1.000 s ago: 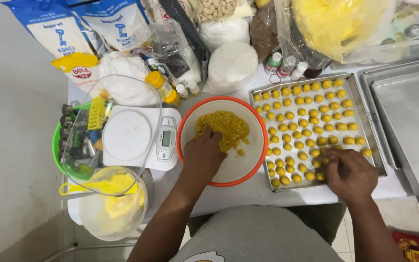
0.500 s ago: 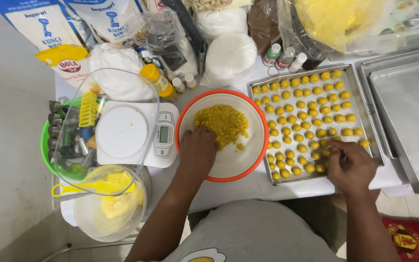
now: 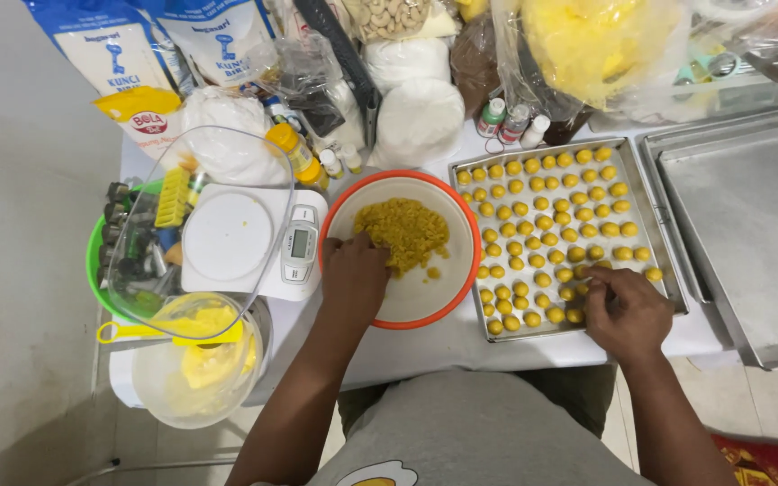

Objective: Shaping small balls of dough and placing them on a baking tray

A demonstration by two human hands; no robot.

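Head view, looking straight down on a white table (image 3: 461, 346) crowded with baking supplies. Left hand (image 3: 353, 279) lay inside an orange-rimmed white plate (image 3: 416, 301), fingers (image 3: 359, 245) curled down into the near-left edge of a heap of yellow crumbled filling (image 3: 404, 232); they appeared pinched on some of it, though the tips were buried and the exact grip could not be told. Heap sat in the far half of the plate, a few loose crumbs beside it.

Right hand (image 3: 625, 310) rested over the near-right corner of a metal baking tray (image 3: 657, 261), just right of the plate. Its fingers (image 3: 592, 286) were bunched together at the last rows of small yellow dough balls (image 3: 547, 220); whether a ball was between them was hidden by the hand. Balls filled the tray in fairly even rows.

Second, bare tray (image 3: 749, 225) lay to the right, touching or overlapping the first along its edge.

Left of the plate: white kitchen scale (image 3: 245, 243), with a clear bowl (image 3: 150, 270) leaning across it. Under that, a green basin (image 3: 96, 270) holding metal cutters. Nearer the person, a clear tub of yellow dough (image 3: 204, 360) with a yellow-handled tool laid across it.

Far edge of the table: flour bags (image 3: 101, 45), white filled bags, small bottles (image 3: 515, 121), a bag of yellow mass (image 3: 596, 40).
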